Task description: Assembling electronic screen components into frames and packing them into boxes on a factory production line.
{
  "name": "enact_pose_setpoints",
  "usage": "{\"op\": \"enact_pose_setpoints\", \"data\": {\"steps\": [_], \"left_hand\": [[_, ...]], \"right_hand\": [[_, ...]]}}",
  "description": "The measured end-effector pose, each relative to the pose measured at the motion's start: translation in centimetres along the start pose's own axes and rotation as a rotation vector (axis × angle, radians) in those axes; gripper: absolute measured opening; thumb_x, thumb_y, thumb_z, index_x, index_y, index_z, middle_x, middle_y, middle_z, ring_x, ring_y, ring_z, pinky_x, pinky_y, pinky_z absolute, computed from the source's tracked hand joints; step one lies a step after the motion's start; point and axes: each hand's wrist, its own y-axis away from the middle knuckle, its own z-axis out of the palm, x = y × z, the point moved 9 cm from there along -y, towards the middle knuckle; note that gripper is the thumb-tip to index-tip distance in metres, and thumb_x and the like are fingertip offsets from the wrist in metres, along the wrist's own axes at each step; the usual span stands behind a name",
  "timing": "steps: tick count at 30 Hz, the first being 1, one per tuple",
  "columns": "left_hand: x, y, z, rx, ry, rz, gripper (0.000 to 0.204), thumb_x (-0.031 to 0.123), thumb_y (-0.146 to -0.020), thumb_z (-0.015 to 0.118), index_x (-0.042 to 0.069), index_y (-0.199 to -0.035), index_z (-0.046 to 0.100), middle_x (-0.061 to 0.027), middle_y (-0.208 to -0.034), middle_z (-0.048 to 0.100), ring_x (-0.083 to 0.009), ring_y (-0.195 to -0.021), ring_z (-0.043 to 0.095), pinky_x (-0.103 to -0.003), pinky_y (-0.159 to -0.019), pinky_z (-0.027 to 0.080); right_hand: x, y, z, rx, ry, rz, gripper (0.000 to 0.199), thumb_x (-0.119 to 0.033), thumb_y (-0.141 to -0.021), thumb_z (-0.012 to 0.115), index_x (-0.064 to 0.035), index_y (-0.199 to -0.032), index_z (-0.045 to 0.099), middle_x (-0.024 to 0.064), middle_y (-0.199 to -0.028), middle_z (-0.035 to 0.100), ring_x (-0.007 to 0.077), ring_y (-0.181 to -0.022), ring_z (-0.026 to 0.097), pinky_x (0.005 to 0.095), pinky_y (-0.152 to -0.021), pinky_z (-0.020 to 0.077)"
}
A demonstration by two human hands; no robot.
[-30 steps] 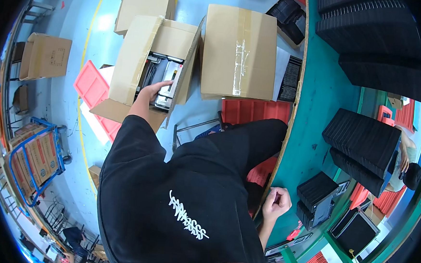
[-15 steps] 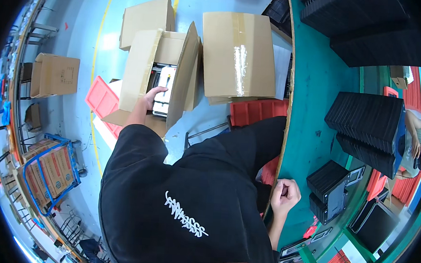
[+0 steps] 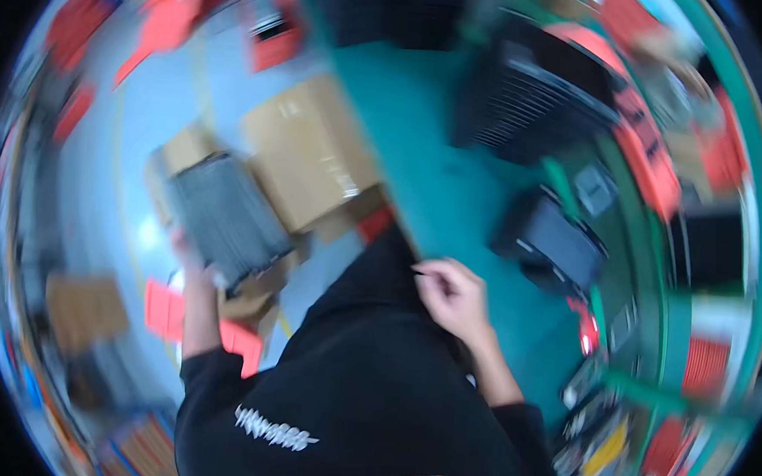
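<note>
Frame was badly motion-blurred, so I kept to what I could make out. My left hand point(image 3: 190, 257) was out to my left over the floor, gripping the near lower corner of a grey stack of trays point(image 3: 225, 215); my fingers were smeared by blur, so I couldn't tell exactly how they were wrapped, only that they were closed on the stack's edge. The stack was lifted clear, in the air in front of the open cardboard box point(image 3: 181, 152) on the floor, with a closed cardboard box point(image 3: 312, 151) just to its right.

My right hand point(image 3: 452, 295) rested at the near edge of the green table point(image 3: 421, 153), fingers curled together in a loose fist, thumb and forefinger maybe pinching something small and dark; too blurred to say what.

Progress, as I judged it: the pull-out part looked done, the stack was out of the box. The carry over to the table and the set-down were left; the stack wasn't over the table yet. Black trays point(image 3: 529, 99) already sat stacked on the far table, and a black bin point(image 3: 555, 244) sat right of my right hand.

Stack's long axis ran from near-right to far-left, broad ribbed face up toward me, slightly tilted.
</note>
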Motion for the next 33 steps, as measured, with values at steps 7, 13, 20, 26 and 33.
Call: {"op": "enact_pose_setpoints", "data": {"steps": [7,13,20,26,33], "left_hand": [[-16.4,6.7,31.7,-0.923,-0.034,-0.201,0.084,0.025,-0.074,0.073,0.0,-0.148,0.044,-0.0192,-0.148,0.051,-0.036,-0.135,0.052,-0.053,-0.114,0.041],[-31.3,15.2,44.7,-1.314,-0.349,-0.811,0.112,0.017,-0.067,0.084,0.003,-0.159,0.022,-0.0208,-0.156,0.038,-0.0345,-0.141,0.045,-0.051,-0.119,0.035],[-40.6,23.0,45.7,-1.911,-0.509,-0.324,0.128,0.017,-0.067,0.088,0.004,-0.161,0.002,-0.0207,-0.148,0.045,-0.0322,-0.14,0.047,-0.048,-0.115,0.04],[-41.9,23.9,43.0,-1.959,-0.586,-0.371,0.105,0.042,-0.076,0.08,0.011,-0.159,0.023,-0.0136,-0.151,0.048,-0.0331,-0.139,0.048,-0.058,-0.121,0.023],[-42.5,23.1,40.3,-2.167,-0.872,0.006,0.069,0.054,-0.088,0.059,0.019,-0.147,0.052,-0.0062,-0.149,0.055,-0.031,-0.141,0.046,-0.059,-0.121,0.008]], "right_hand": [[-8.7,3.7,-8.4,0.147,-0.155,-0.14,0.1,-0.025,-0.083,0.083,0.0005,-0.159,0.023,0.0212,-0.153,0.043,0.0339,-0.142,0.044,0.0439,-0.116,0.0369],[-9.1,13.9,-15.2,0.513,0.183,0.133,0.139,-0.04,-0.073,0.09,0.0013,-0.16,-0.011,0.0307,-0.163,0.016,0.0404,-0.153,0.02,0.0497,-0.124,0.0207],[1.3,24.0,-16.2,0.799,0.174,0.06,0.15,-0.045,-0.064,0.093,0.0041,-0.158,-0.015,0.0363,-0.155,0.018,0.0477,-0.145,0.028,0.0516,-0.121,0.0257],[2.0,24.6,-16.3,0.726,0.244,-0.041,0.149,-0.041,-0.062,0.093,0.0038,-0.159,-0.011,0.0329,-0.155,0.018,0.0464,-0.145,0.027,0.0511,-0.121,0.026],[1.7,23.9,-17.3,0.673,0.169,-0.035,0.146,-0.037,-0.059,0.091,0.0027,-0.16,-0.006,0.0296,-0.155,0.022,0.0445,-0.144,0.028,0.0519,-0.121,0.0255]]}}
